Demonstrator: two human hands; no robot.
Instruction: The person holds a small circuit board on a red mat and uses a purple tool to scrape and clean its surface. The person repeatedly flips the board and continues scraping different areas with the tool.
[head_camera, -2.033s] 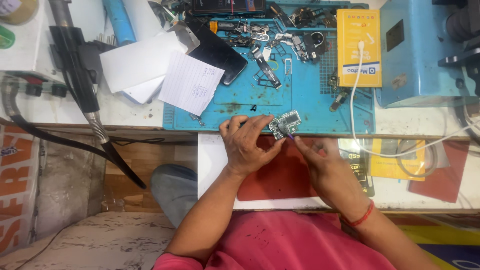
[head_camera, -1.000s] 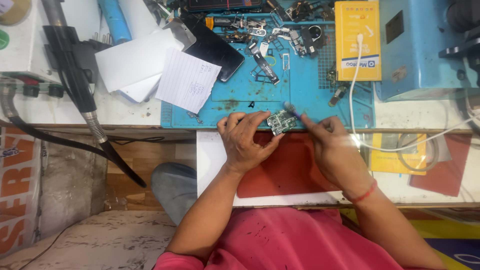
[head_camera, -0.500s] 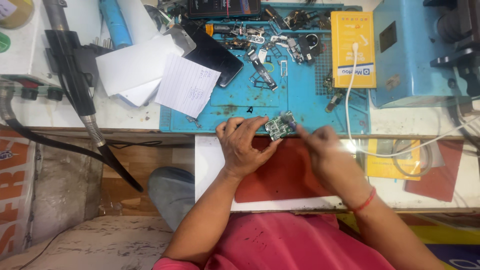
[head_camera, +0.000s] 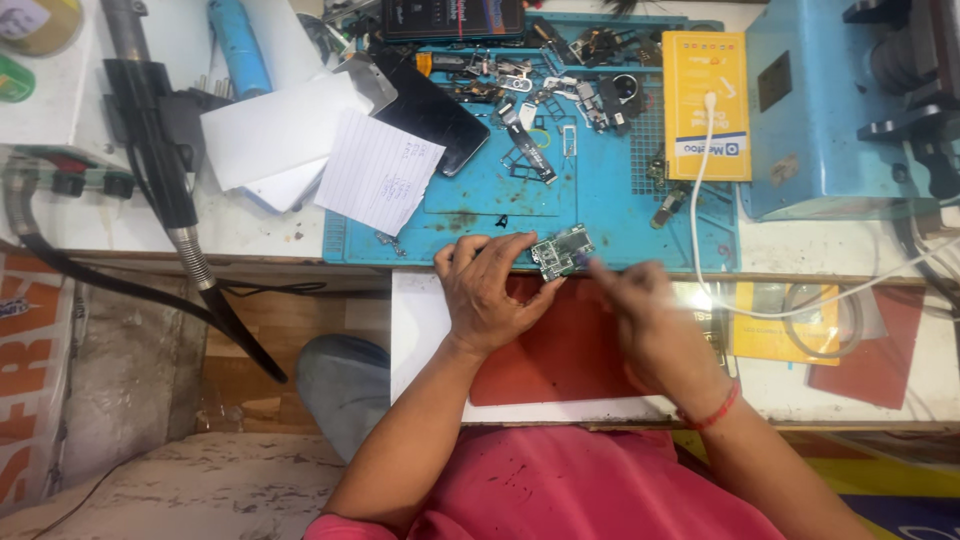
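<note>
The right hand (head_camera: 650, 320) was blurry, so it was hard to see. Its fingers pointed at the small green circuit board (head_camera: 561, 250), and I could not tell if they pinched a tiny tool or nothing. The left hand (head_camera: 487, 290) held that board by its near left edge, fingers curled around it. The board sat at the near edge of the blue work mat (head_camera: 600, 200), just above a red pad (head_camera: 560, 350).

Small metal parts (head_camera: 540, 85) lay jumbled at the far side of the mat, too little to name. A dark phone (head_camera: 430, 120) lay partly under white papers (head_camera: 300, 145). A yellow box (head_camera: 707, 105) had a white cable (head_camera: 700, 240) plugged in. A blue machine (head_camera: 830, 110) on the right was cut off by the edge. On the left, a black tool with a hose (head_camera: 160, 180) hung over the bench. Below was a dusty floor (head_camera: 150, 480) and the person's pink shirt (head_camera: 580, 490).
</note>
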